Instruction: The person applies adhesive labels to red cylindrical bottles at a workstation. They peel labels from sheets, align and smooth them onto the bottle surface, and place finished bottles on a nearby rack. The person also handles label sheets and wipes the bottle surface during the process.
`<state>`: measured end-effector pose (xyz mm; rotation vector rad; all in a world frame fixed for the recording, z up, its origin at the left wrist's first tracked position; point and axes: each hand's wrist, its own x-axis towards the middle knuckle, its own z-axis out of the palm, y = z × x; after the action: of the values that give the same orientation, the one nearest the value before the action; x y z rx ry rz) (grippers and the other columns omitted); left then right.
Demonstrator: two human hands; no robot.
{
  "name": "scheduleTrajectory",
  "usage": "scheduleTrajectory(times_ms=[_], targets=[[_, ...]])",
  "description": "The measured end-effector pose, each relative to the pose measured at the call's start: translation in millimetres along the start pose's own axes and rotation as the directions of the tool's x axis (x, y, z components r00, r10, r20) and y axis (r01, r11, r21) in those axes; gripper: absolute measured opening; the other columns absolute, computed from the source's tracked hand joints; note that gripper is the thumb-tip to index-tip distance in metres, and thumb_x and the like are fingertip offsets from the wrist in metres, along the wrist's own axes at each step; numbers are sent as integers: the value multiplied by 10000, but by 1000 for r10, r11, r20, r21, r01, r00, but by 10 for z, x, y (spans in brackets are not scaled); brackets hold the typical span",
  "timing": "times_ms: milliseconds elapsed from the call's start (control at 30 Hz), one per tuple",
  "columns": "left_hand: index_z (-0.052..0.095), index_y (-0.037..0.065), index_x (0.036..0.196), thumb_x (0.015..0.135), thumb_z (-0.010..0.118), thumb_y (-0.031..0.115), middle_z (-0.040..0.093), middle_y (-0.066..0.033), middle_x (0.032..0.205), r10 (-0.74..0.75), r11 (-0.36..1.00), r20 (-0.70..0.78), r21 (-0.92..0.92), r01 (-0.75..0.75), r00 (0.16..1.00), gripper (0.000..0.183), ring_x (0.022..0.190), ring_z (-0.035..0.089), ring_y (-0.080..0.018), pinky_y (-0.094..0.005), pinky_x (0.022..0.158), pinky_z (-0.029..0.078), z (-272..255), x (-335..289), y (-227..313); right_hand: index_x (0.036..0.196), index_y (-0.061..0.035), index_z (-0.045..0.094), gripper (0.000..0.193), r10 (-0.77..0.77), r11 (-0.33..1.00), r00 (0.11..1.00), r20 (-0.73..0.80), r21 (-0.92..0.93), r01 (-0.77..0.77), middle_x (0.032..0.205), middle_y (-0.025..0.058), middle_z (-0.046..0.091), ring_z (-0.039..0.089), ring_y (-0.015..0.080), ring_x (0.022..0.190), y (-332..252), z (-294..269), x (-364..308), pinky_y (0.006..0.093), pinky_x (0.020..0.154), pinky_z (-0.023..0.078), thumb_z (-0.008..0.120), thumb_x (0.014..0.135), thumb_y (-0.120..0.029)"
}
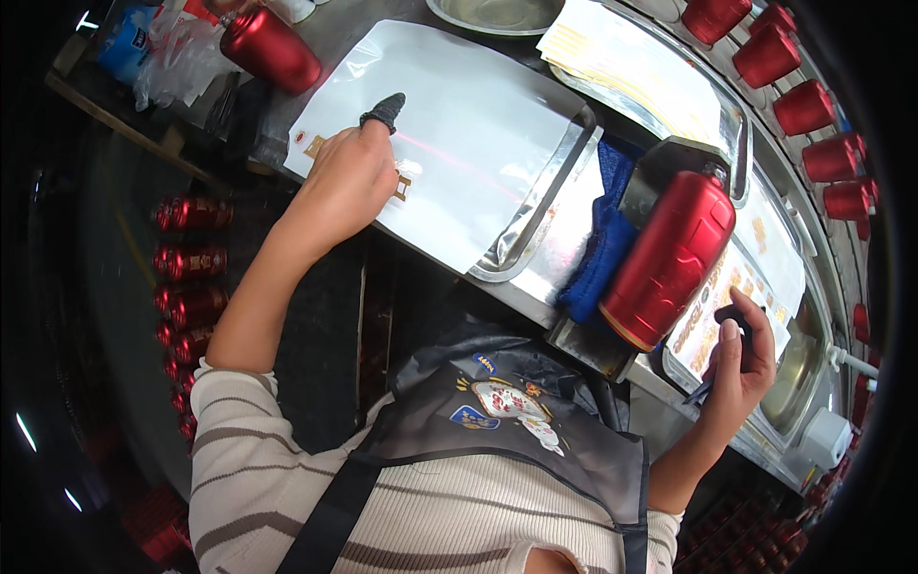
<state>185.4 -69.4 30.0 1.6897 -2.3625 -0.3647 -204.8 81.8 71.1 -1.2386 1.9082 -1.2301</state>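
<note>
guessing not far along: can see a red bottle (669, 258) lying on blue cloth (595, 258), apparently undecorated on top, with gold pieces (314, 145) left on the white sheet (459, 124). got the left hand (352, 180) curled down by one piece, can't tell if pinching. got the right hand (741, 359) loosely bent near a printed sheet (687, 335), can't confirm any grip.

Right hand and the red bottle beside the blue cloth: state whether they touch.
Apart: the head view shows the printed sheet between the right hand and the red bottle.
</note>
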Motion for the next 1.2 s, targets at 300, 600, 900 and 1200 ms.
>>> scheduleTrajectory(times_ms=[300,600,900,1200], targets=[[534,-40,1033,884,591,2,613,-112,910,213,874,-131,-418,-249,968,165,844,607,-208,-330,794,485,-215,2,891,1153,9,644,447,-11,989,786,618,122,-82,982,20,649,505,31,706,-790,1228,281,201,622,427,803,794,-206],[452,-15,1267,996,595,292,617,-167,1205,-18,-28,308,-951,307,951,433,1112,612,-215,-315,920,507,164,-138,998,1068,18,668,192,-38,863,875,483,456,-215,863,38,672,584,49,684,-679,1009,206,191,600,463,662,896,-67],[512,3,1254,911,666,42,655,-71,983,50,-348,334,-878,329,941,378,914,648,-149,-281,827,532,205,96,1165,1138,46,652,249,62,840,903,424,467,-277,995,48,680,630,86,876,-648,891,145,217,780,504,649,893,-2],[614,-14,956,826,734,-24,691,-68,860,-51,292,-184,-943,-161,982,178,795,671,-114,-247,723,550,-138,1113,654,1292,6,573,432,-23,939,936,351,329,-101,1002,-2,604,521,16,801,-746,801,179,144,696,421,667,870,-3]])
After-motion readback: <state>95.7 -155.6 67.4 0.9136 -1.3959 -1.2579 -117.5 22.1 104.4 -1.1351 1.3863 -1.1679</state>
